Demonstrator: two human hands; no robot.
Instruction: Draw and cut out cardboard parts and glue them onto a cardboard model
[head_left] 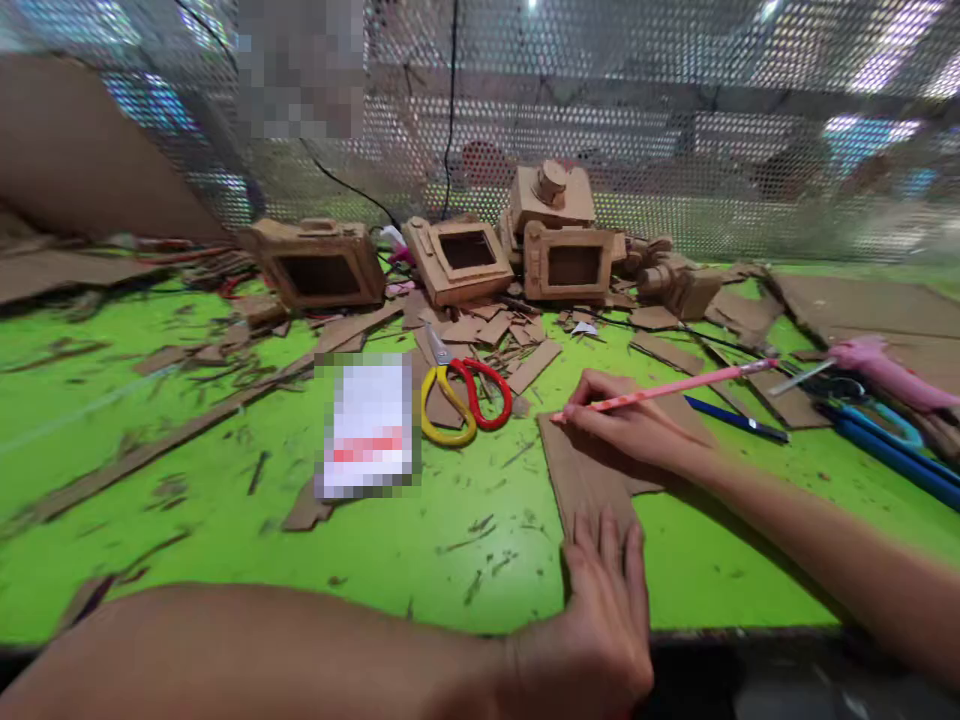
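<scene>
A flat piece of brown cardboard (592, 470) lies on the green table in front of me. My right hand (619, 415) is closed around a pink pencil (690, 382), its tip at the upper left corner of the cardboard. With fingers stretched flat, my left hand (607, 580) presses on the lower end of the same cardboard and holds nothing. To the left rest scissors (450, 395) with one yellow and one red handle. Just beyond my right wrist is a dark blue pen-like tool (736, 419).
Several cardboard camera models (570, 265) stand along the back by a perforated metal screen (675, 120). A blurred white packet (371, 425) lies left. At right are a pink glue gun (892, 370) and a blue-handled tool (900, 455). Cardboard scraps (487, 328) litter the green table (450, 550).
</scene>
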